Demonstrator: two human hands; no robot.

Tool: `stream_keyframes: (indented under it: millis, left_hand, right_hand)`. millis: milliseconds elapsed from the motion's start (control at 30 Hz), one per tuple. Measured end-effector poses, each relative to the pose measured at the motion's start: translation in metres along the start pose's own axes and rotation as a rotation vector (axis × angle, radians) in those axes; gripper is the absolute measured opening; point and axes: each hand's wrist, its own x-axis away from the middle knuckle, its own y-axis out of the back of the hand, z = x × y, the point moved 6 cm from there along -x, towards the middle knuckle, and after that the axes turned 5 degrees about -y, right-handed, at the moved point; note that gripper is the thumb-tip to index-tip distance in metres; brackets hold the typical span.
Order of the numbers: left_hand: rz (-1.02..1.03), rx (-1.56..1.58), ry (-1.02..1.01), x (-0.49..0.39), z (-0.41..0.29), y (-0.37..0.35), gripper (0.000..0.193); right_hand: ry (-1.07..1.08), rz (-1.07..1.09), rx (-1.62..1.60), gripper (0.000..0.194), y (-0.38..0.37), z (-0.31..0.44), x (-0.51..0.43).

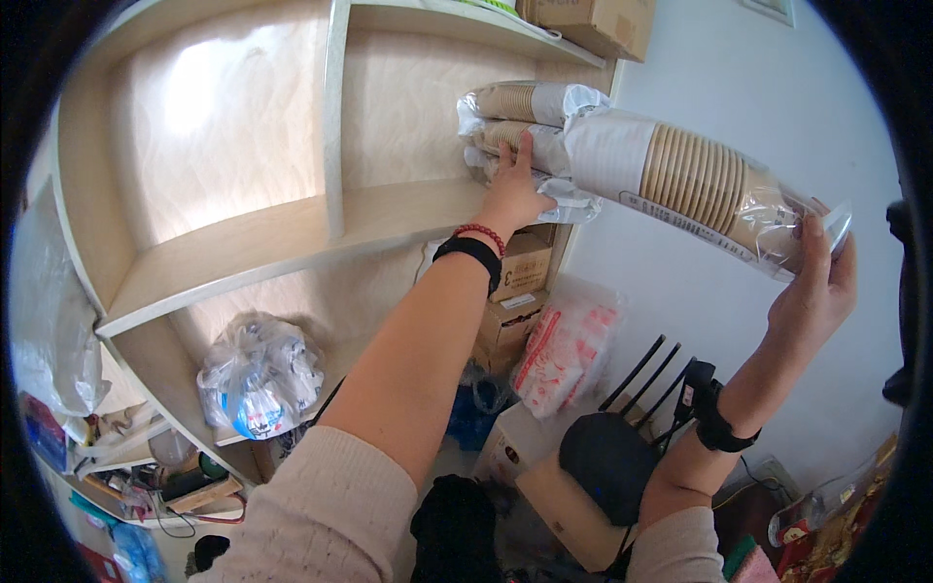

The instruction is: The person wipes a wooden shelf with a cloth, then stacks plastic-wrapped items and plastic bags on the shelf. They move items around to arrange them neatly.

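My right hand (820, 284) grips the bottom end of a long plastic sleeve of brown paper cups (692, 178), which slants up to the left. Its upper end touches other packs of cups lying stacked at the right end of a wooden shelf (408, 200). With fingers spread, my left hand (516, 191) rests against the front of those packs: an upper one (510, 102), a middle one (543, 146) and a lower one (576, 200), partly hidden by the hand. Whether its fingertips press on the middle pack or only lie on it is hard to tell.
A tied plastic bag (261, 379) sits in the lower compartment. Cardboard boxes (521, 266) stand under the shelf beside a red-printed plastic package (565, 350). A black device with antennas (609, 466) is below, between my arms. Another cardboard box (594, 22) rests on the top shelf by the wall.
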Motion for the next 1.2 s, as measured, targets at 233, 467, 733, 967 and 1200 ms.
stream_keyframes:
  millis: [233,467,733,967,1200]
  left_hand:
    - [0.073,-0.041,0.1,-0.007,0.01,-0.014,0.138]
    - [0.024,0.54,0.355,-0.008,-0.009,0.014,0.136]
    - [-0.063,0.368,0.205,-0.024,0.012,0.002,0.111]
    - [-0.025,0.534,0.106,-0.035,0.018,0.015,0.103]
    - [-0.029,0.857,0.149,0.117,-0.059,0.077,0.059]
  right_hand:
    - [-0.014,0.021,-0.022,0.038,0.007,0.012,-0.002]
    - [0.03,-0.028,-0.08,0.041,0.025,-0.007,-0.014]
    - [0.055,0.073,0.009,0.04,0.029,-0.026,-0.024]
    - [0.103,0.07,0.052,0.037,-0.012,0.008,-0.009]
    - [-0.138,0.232,-0.173,0.029,-0.096,0.025,0.02]
